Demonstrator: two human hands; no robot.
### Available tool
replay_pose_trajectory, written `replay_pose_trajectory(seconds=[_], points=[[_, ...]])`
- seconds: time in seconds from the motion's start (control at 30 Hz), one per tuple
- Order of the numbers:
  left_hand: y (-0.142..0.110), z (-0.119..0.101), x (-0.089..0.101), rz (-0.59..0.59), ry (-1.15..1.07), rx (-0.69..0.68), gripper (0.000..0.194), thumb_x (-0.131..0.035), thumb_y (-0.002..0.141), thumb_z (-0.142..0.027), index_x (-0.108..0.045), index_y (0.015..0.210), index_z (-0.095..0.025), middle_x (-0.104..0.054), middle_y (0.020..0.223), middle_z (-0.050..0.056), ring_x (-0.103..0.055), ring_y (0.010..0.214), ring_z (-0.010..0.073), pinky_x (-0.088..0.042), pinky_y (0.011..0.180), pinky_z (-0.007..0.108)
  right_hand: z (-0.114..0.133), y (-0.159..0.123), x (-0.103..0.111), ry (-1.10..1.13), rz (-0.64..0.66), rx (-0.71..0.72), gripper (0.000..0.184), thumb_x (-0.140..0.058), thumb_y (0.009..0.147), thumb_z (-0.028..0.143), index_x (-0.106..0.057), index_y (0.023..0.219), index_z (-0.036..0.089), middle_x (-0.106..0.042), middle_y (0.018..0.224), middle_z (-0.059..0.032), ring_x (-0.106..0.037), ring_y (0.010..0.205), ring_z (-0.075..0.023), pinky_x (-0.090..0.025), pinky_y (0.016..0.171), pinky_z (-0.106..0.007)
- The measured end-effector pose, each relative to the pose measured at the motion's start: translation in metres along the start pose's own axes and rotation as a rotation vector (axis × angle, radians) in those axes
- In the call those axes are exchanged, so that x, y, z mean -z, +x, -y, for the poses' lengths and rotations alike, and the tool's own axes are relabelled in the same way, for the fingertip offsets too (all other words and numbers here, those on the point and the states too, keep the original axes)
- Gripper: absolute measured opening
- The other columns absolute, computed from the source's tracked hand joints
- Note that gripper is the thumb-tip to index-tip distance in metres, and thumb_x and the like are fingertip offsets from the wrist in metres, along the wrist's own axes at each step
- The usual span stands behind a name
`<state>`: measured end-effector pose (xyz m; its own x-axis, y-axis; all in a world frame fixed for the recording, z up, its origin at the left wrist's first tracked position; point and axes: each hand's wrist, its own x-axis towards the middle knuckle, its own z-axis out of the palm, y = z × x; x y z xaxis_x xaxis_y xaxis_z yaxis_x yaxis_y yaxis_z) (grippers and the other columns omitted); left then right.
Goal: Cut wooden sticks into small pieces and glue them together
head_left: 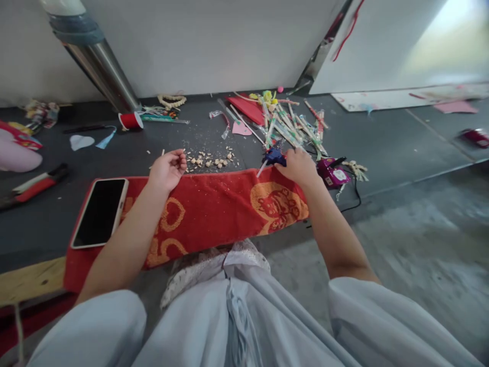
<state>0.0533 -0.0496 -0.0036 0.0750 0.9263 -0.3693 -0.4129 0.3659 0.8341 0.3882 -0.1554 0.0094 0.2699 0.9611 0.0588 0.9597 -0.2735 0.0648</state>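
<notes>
My left hand [168,169] is raised over the far edge of a red towel [217,204], palm turned up and fingers curled in. A tiny pale stick end shows by its thumb side; what the fingers hold is too small to name. Beside it lie small pale wooden pieces [208,163] and crumbs. At the towel's right end, my right hand [300,167] is closed on a dark blue glue gun [273,156], whose handle is partly hidden. A translucent glue stick [262,168] protrudes toward me.
Wrapped sticks [288,127] are heaped behind the glue gun. A purple box [333,173] with a black cord stands at right. Leftward are a phone [101,213], red-handled pliers [36,187], a thread spool [131,121] and a steel post [103,71].
</notes>
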Motion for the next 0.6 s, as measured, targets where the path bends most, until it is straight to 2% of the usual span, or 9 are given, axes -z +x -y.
replay_pose_trajectory(seconds=[0.17,0.37,0.47,0.6], points=[[-0.011,0.01,-0.007,-0.023,0.054,-0.123,0.021,-0.045,0.065,-0.001,-0.061,0.065,-0.015,-0.055,0.057,0.001,-0.05,0.051,0.0066,-0.042,0.046,0.017,-0.001,0.006,-0.007,-0.01,0.021,-0.035,0.048,-0.053,0.087,0.044,-0.057,0.113,0.003,-0.061,0.114,-0.0271,-0.059,0.108,-0.037,-0.046,0.087,-0.044],[-0.011,0.02,-0.006,0.025,0.141,-0.263,0.021,-0.045,0.067,-0.002,-0.061,0.061,-0.016,-0.056,0.054,0.0,-0.051,0.046,0.0067,-0.039,0.042,0.017,-0.003,0.018,-0.011,-0.012,0.087,-0.047,0.048,-0.054,0.087,0.047,-0.062,0.11,0.006,-0.065,0.107,-0.0254,-0.064,0.099,-0.0349,-0.049,0.081,-0.043],[-0.008,0.025,-0.004,0.023,0.2,-0.346,0.023,-0.044,0.067,-0.003,-0.061,0.062,-0.017,-0.057,0.055,-0.001,-0.051,0.044,0.0067,-0.036,0.039,0.017,-0.005,0.017,-0.013,0.006,0.043,-0.061,0.046,-0.052,0.089,0.043,-0.06,0.113,0.005,-0.064,0.109,-0.0258,-0.064,0.1,-0.0357,-0.048,0.081,-0.042],[-0.006,0.031,-0.003,0.039,0.288,-0.415,0.022,-0.045,0.069,-0.004,-0.061,0.063,-0.018,-0.058,0.056,-0.001,-0.051,0.043,0.0064,-0.034,0.039,0.017,-0.012,0.013,-0.01,0.092,-0.081,-0.141,0.049,-0.046,0.091,0.042,-0.054,0.12,0.003,-0.061,0.116,-0.0274,-0.06,0.105,-0.0365,-0.045,0.083,-0.042]])
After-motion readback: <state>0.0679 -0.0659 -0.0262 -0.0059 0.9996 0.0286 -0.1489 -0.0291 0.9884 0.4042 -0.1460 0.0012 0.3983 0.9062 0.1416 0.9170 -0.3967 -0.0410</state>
